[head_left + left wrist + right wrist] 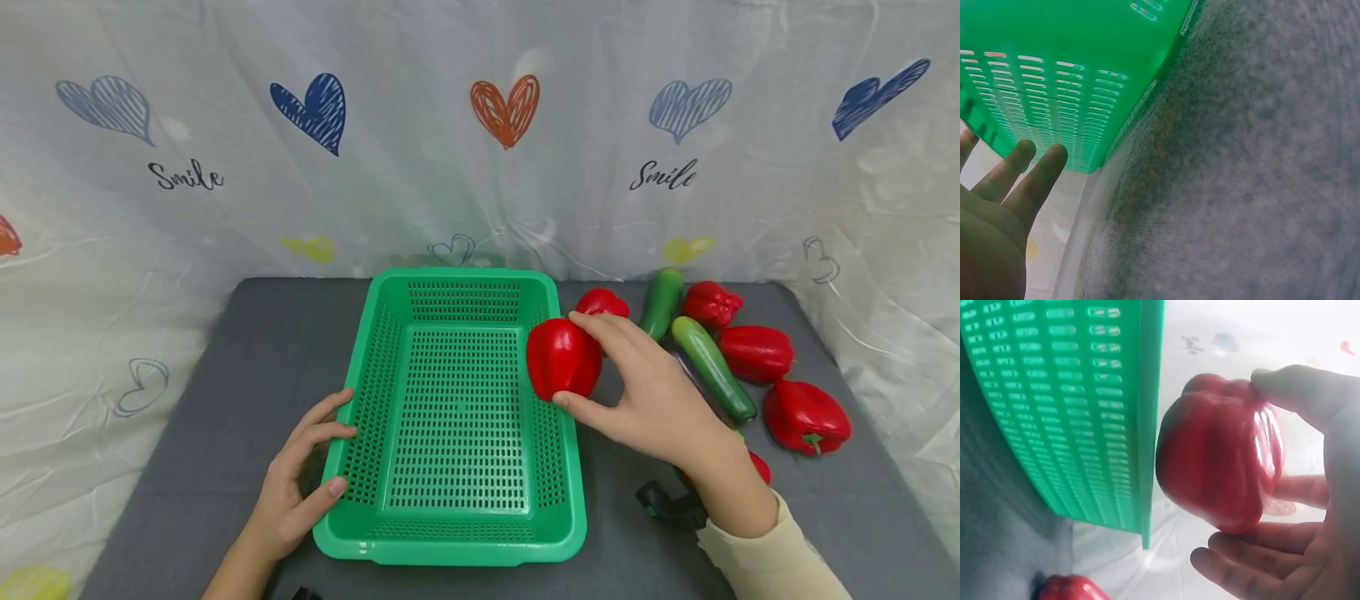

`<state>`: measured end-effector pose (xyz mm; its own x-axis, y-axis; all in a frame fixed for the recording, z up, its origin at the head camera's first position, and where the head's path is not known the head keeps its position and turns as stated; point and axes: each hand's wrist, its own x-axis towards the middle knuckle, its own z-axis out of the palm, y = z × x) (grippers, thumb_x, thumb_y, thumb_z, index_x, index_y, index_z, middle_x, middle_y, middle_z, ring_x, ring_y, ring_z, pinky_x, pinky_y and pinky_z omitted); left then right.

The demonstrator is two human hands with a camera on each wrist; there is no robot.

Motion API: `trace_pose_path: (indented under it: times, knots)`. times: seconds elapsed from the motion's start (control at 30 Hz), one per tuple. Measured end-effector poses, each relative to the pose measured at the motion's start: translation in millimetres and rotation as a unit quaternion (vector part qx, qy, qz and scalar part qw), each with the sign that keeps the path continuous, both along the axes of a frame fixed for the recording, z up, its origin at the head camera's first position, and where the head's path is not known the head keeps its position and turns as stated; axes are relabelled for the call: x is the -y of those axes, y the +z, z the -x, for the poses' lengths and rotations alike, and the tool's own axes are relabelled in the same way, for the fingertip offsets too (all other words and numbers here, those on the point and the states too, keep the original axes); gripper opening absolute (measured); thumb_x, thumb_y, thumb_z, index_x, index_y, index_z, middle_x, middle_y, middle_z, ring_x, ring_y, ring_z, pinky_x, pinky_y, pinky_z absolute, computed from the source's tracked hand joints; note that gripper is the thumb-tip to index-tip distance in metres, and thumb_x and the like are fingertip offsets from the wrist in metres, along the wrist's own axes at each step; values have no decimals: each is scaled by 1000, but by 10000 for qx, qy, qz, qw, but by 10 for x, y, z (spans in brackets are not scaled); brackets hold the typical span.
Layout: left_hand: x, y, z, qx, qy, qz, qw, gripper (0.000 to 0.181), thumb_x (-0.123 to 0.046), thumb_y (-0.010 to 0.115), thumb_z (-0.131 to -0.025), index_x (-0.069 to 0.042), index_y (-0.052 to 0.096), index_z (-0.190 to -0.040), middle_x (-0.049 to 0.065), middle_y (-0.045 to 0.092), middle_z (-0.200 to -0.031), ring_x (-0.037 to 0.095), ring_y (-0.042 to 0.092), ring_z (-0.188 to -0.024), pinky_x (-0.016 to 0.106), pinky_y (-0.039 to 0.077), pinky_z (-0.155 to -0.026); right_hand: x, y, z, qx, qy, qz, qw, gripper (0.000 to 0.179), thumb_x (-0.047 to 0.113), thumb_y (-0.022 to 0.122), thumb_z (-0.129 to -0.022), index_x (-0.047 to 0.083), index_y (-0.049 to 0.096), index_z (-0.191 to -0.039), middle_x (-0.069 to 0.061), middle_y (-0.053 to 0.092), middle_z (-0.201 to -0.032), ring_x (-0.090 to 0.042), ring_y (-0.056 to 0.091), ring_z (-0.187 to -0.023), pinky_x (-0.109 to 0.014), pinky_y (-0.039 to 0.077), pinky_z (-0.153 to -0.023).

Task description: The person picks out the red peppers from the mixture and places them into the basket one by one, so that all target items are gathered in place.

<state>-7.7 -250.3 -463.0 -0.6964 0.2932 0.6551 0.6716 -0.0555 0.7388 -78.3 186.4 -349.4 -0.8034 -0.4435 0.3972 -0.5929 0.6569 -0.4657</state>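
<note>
A red bell pepper (pixel 562 360) is gripped by my right hand (pixel 648 387), thumb on the near side and fingers on the far side. It hangs over the right rim of a green plastic basket (pixel 450 552). From the right wrist view, the pepper (pixel 1216 453) is beside the basket's rim (pixel 1149 425), above its edge. My left hand (pixel 296 479) rests its thumb and fingertips on the basket's left rim. Seen from the left wrist, those fingers (pixel 1038 181) are extended along the perforated outer wall. The basket's visible floor holds nothing.
Right of the basket lie more red peppers (pixel 806 417), a cucumber (pixel 712 367), a green vegetable (pixel 662 302) and a dark eggplant partly hidden by my right hand. Another red pepper (pixel 602 302) sits by the basket's far right corner. A patterned curtain (pixel 420 125) stands behind the grey table (pixel 225 433).
</note>
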Motion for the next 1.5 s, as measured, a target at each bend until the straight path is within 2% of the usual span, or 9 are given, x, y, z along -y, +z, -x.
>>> trace_pose_path:
  times: [0.47,0.73,0.9,1.17,1.5]
  knots:
    - [-5,-10,3,34,48,41,10000,39,5,64,-100,21,55,-135,41,33,-164,41,30,-160,35,28,-128,221,-147,-62,263,724,-5,9970,85,45,93,-86,16,55,-156,0,59,-150,-20,57,-134,-46,63,-92]
    - [0,-4,7,21,96,79,9999,39,5,64,-99,20,55,-134,41,33,-164,41,30,-160,36,27,-128,280,-133,-102,409,831,-38,9957,87,46,94,-83,15,54,-154,2,56,-153,-17,54,-138,-45,61,-97]
    - [4,-4,-7,28,78,80,9999,39,5,63,-100,20,55,-135,41,33,-164,40,30,-160,35,27,-128,320,-131,-148,564,882,-150,9944,87,51,93,-83,17,55,-153,4,60,-150,-18,58,-134,-48,60,-97]
    - [6,-3,-3,3,101,113,9999,39,6,64,-99,20,55,-134,41,33,-164,41,30,-160,35,27,-128,392,-207,-185,476,1095,-428,9919,81,60,86,-87,21,57,-152,9,62,-146,-14,57,-133,-49,57,-102]
    - [9,-13,-10,68,134,151,9998,39,3,63,-101,20,55,-135,40,33,-165,40,30,-160,34,28,-127,463,-257,-227,444,1441,-650,9864,75,60,85,-89,19,61,-146,12,65,-138,-11,58,-128,-45,53,-106]
